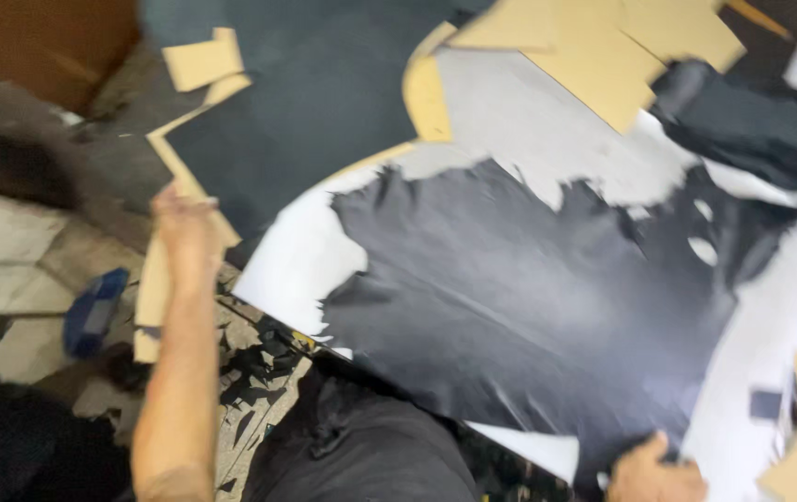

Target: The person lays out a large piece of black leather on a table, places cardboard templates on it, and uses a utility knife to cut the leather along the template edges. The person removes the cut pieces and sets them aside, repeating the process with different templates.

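At the near edge, the black leather hide [529, 307] is pinched at its lower corner by the right hand [654, 474]; it is spread up and leftward over the white surface [292, 256]. Farther left, a tan cardboard pattern [152, 297] is gripped by the left hand [185, 218], just beside the hide's left edge. Beyond, more cardboard pieces [594, 56] and dark scraps [743, 121] are seen.

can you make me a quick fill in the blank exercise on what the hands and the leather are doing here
1. The left hand grips a tan ____ pattern piece.
2. The big sheet of leather spread on the white table is ____ in colour.
3. The right hand rests at the leather's ____ edge.
4. The oval holes are cut near the leather's ____ side.

Missing words: cardboard; black; near; right
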